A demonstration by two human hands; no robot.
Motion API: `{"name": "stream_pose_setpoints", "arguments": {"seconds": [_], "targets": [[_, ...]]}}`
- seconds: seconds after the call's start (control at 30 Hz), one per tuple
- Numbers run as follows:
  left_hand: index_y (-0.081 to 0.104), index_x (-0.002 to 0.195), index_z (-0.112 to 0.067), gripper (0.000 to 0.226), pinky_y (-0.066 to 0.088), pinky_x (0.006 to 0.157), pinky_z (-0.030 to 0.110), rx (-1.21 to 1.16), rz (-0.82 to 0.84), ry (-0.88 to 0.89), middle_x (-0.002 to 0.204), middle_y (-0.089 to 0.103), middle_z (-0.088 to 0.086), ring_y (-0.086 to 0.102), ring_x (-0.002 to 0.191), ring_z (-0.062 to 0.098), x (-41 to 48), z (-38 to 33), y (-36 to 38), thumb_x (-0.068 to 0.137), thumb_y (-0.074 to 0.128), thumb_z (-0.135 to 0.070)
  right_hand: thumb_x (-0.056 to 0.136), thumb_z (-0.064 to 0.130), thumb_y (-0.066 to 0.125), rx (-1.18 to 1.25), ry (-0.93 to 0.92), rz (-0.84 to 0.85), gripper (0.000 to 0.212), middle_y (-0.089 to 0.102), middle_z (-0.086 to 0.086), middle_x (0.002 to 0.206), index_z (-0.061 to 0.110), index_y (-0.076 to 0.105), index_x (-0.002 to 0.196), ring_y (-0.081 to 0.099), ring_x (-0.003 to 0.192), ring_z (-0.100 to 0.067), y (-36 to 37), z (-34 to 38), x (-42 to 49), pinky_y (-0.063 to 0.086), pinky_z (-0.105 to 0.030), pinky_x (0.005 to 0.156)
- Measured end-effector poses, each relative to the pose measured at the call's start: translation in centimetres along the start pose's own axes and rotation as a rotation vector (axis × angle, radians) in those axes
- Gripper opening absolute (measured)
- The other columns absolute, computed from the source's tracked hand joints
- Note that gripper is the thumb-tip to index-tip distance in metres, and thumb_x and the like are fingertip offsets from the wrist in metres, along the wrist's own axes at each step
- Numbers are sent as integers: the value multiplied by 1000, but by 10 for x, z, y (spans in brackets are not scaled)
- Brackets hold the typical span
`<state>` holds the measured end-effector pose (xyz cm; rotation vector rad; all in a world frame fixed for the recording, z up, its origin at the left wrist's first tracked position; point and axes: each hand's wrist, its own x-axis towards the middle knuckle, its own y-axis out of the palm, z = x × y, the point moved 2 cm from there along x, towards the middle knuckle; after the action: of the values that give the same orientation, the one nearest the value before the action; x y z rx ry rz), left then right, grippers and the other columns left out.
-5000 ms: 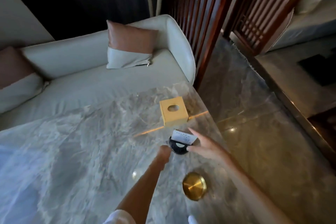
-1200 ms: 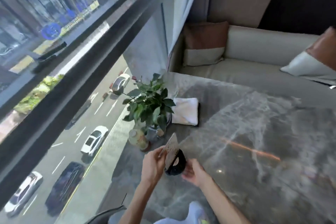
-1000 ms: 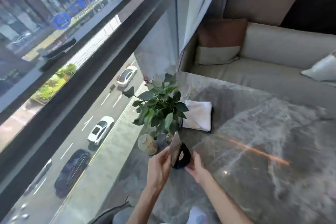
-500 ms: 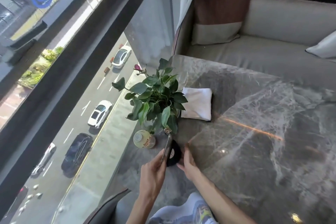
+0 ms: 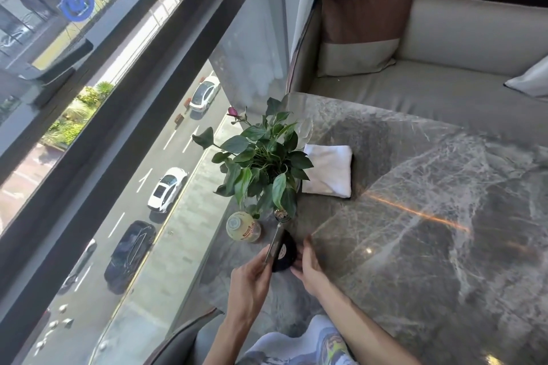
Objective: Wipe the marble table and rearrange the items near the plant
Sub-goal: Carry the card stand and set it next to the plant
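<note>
In the head view, both of your hands are busy at the near left corner of the marble worktop (image 5: 415,216), just in front of the plant (image 5: 261,166). Your left hand (image 5: 252,278) pinches a thin card (image 5: 273,246) that shows edge-on, fingers curled round its lower end. Your right hand (image 5: 308,267) cups the right side of the round black holder (image 5: 285,252) the card stands in. You cannot tell from here whether the holder sits on the marble or hangs a little above it.

The main risk is the crowding. The small yellow bottle (image 5: 243,227) stands just left of the card and close to the worktop's window-side edge, so a leftward swing of the card or of your left wrist could tip it or push it off. The card's upper end is near the lowest leaves, and going farther in could snag a leaf and rock the plant. Because each hand holds a different part, uneven pulls could work the card loose from the holder.

The folded white cloth (image 5: 329,170) lies right of the plant and farther off, apart from both hands. Reaching for it over the plant would risk brushing the leaves.
</note>
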<state>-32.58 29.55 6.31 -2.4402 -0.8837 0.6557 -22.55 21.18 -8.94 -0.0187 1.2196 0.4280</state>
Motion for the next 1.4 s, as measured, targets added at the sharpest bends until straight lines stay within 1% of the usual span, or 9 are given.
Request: {"name": "stream_pose_setpoints", "arguments": {"seconds": [0.23,0.37,0.57,0.67,0.8,0.97,1.07,1.2,1.4], "targets": [[62,117,-45,31,39,54,8,-29,9,0,71,54,-49,41,70,-23,-1,-1,0,94,57,-24,94,67,18,-29,1,0,73,42,-3,152,23,37,149,40,141,-24,-1,-2,4,38,-38,110],[55,105,-68,39,40,51,16,-36,-5,-12,67,61,-21,45,61,-11,-3,3,-1,93,56,-30,94,68,17,-43,13,-19,77,45,-4,151,18,41,147,41,140,-24,-2,1,6,35,-38,113],[63,82,-53,40,29,47,15,-15,-14,5,51,45,-21,33,48,-6,-7,4,1,93,58,-16,96,62,25,-92,19,28,68,39,-3,155,21,36,149,38,141,-23,-5,2,-5,40,-34,101],[62,93,-53,35,40,58,24,88,16,17,66,58,-12,49,58,3,-6,7,-2,91,59,-18,95,62,32,-193,10,71,67,31,0,158,24,32,150,34,143,-23,-16,12,-23,44,-36,94],[35,146,-22,68,47,94,26,324,-6,121,138,55,-3,55,120,13,-16,-6,-5,86,67,-26,95,57,42,-359,-142,58,67,30,-1,158,21,32,151,34,143,-22,-49,42,-59,38,-38,110],[51,134,-13,45,51,88,32,538,-201,482,126,63,7,61,112,25,-35,-84,20,91,58,-26,99,38,49,-758,-610,-83,55,42,-7,153,12,41,147,38,142,-18,-131,88,-137,24,-23,115],[50,136,-13,58,38,108,43,647,15,546,138,55,12,48,130,35,-37,-113,81,90,36,-46,97,39,51,-1051,-825,-306,58,36,-8,156,16,38,148,28,146,-22,-198,90,-183,18,-28,119],[20,150,-31,71,-2,115,61,906,403,381,162,8,8,-4,148,38,-65,-128,190,89,33,-65,89,67,32,-1235,-766,-566,72,15,-3,164,32,25,153,5,153,-25,-307,59,-225,4,-44,122],[18,151,-31,67,-3,114,65,962,641,387,162,7,9,-4,148,37,-143,-164,330,93,36,-58,89,70,32,-1149,-436,-728,72,12,-3,164,35,26,152,2,152,-28,-489,-16,-286,5,-50,120]]}}
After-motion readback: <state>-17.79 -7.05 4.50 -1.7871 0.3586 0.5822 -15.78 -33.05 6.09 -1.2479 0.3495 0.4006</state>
